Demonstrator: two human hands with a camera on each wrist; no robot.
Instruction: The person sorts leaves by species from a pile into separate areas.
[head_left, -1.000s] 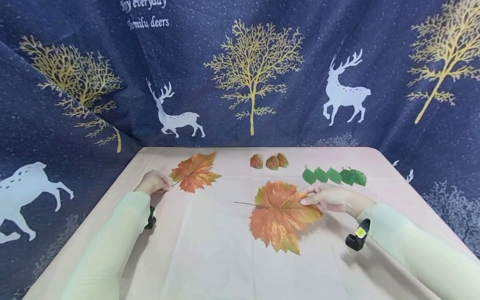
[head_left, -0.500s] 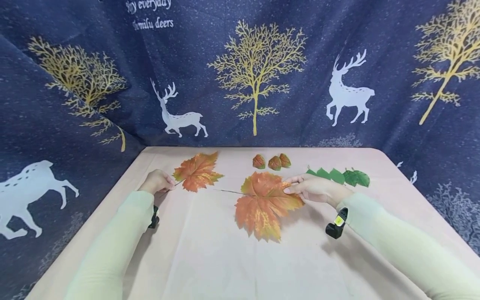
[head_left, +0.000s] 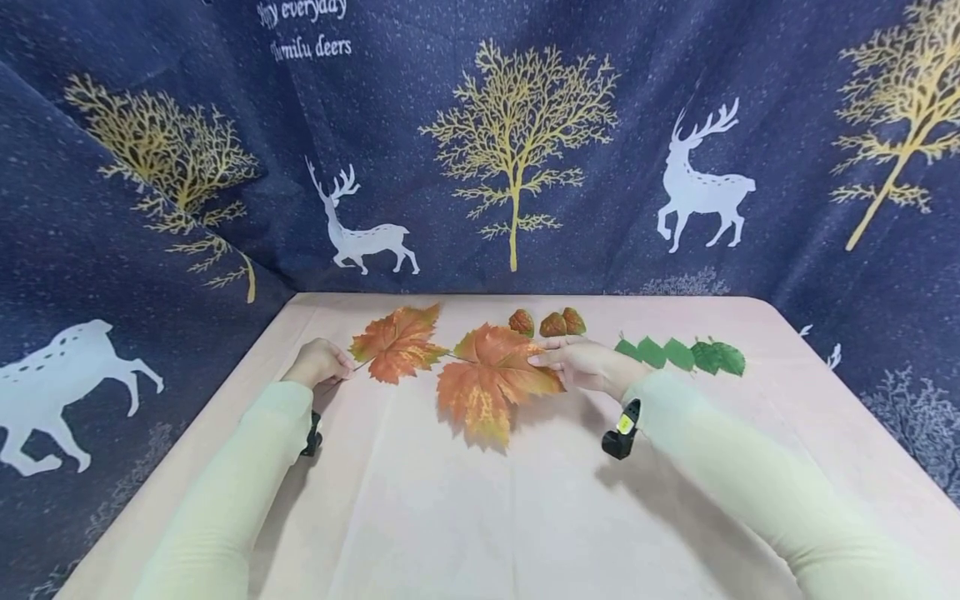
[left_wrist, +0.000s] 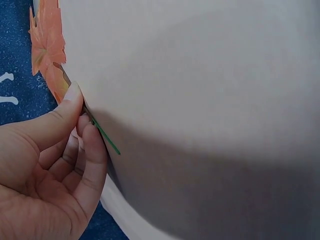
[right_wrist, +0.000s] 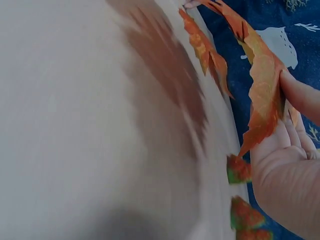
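Between thumb and fingers, my left hand [head_left: 321,364] pinches the stem [left_wrist: 106,136] of an orange artificial maple leaf [head_left: 397,342], whose green end sticks out past the fingers in the left wrist view. A second, larger orange maple leaf [head_left: 487,375] is held by its right edge in my right hand [head_left: 588,364], thumb on the near face and fingers behind. The right wrist view shows this leaf [right_wrist: 262,85] raised, with its shadow on the cloth. Its stem points left and overlaps the first leaf in the head view.
Several small red-orange leaves [head_left: 553,324] lie at the back of the pale pink tablecloth [head_left: 442,517]. To their right is a row of green leaves [head_left: 678,354]. A dark blue curtain [head_left: 465,167] with printed deer and trees hangs behind the table.
My right hand has carried the larger maple leaf leftward and toward the back, up to the other maple leaf. My left hand keeps its hold on the stem, almost still.
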